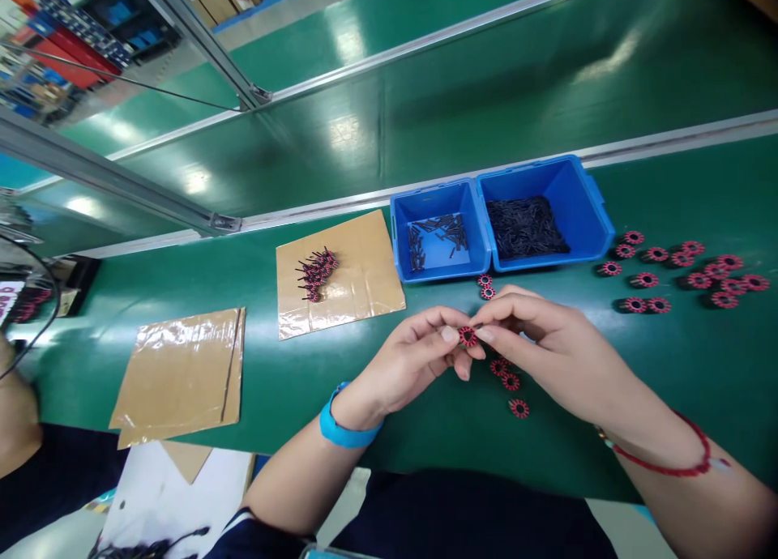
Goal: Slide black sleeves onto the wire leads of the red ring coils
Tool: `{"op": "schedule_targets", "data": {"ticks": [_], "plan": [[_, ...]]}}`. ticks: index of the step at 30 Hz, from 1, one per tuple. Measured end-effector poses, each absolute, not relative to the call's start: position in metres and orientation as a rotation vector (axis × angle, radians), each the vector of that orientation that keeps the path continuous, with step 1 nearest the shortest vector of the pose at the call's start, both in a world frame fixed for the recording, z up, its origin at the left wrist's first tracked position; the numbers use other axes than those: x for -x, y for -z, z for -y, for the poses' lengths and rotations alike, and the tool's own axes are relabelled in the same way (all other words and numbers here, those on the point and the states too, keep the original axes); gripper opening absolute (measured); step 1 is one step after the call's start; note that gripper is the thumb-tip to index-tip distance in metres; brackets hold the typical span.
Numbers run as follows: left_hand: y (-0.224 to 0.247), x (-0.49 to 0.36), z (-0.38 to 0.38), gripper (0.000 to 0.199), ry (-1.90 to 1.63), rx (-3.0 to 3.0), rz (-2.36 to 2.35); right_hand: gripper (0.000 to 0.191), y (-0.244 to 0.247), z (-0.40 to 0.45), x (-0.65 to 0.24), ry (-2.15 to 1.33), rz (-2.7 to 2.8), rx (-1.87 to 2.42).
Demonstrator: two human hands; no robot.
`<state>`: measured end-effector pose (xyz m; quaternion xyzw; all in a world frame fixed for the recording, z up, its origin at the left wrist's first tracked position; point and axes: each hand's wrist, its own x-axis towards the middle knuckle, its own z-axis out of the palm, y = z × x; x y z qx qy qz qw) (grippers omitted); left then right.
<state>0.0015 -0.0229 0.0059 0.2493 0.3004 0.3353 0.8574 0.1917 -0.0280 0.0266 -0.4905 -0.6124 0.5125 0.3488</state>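
A small round motor stator (468, 337), with red windings and a dark centre, is pinched between the thumb and fingers of my left hand (407, 356). My right hand (556, 344) is closed at the stator's right edge, thumb against forefinger; a short dark bit shows at the fingertips, too small to name. Just beyond my fingers, two stators (487, 292) sit by the bins. Several loose stators (510, 381) lie on the green table below my right hand, partly hidden by it.
Two blue bins hold short black tubes (446, 231) and a pile of thin black pieces (527, 227). Several stators (698, 279) stand at right. Stators with black tubes (316, 274) lie on cardboard (365, 292). Another cardboard sheet (182, 373) and a person's arm (15, 413) are left.
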Motion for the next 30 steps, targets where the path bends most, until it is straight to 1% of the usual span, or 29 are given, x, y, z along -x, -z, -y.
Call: {"op": "schedule_targets", "data": {"ticks": [6,9,13,15,19,22,25,28,30], "plan": [[-0.007,-0.003,0.023,0.022,-0.707,-0.503,-0.608,0.019,-0.027,0.027,-0.191,-1.38,1.53,1.247],[-0.005,-0.005,0.022,0.022,-0.732,-0.472,-0.585,0.021,-0.026,0.029,-0.191,-1.339,1.514,1.232],[-0.003,-0.006,0.022,0.021,-0.766,-0.437,-0.589,0.011,-0.025,0.033,-0.195,-1.104,1.444,1.167],[-0.002,-0.005,0.022,0.02,-0.756,-0.423,-0.587,0.008,-0.023,0.034,-0.197,-1.042,1.357,1.163],[-0.001,-0.005,0.024,0.024,-0.697,-0.435,-0.535,0.005,-0.021,0.032,-0.197,-1.185,1.353,1.237],[-0.001,-0.006,0.025,0.025,-0.682,-0.435,-0.529,0.01,-0.021,0.031,-0.193,-1.268,1.469,1.221],[-0.002,-0.007,0.025,0.026,-0.652,-0.423,-0.541,0.011,-0.023,0.03,-0.191,-1.227,1.581,1.194],[-0.003,-0.007,0.025,0.03,-0.594,-0.42,-0.564,0.016,-0.029,0.028,-0.192,-1.184,1.658,1.184],[-0.004,-0.007,0.026,0.031,-0.565,-0.418,-0.587,0.017,-0.037,0.022,-0.195,-1.138,1.712,1.191]]}}
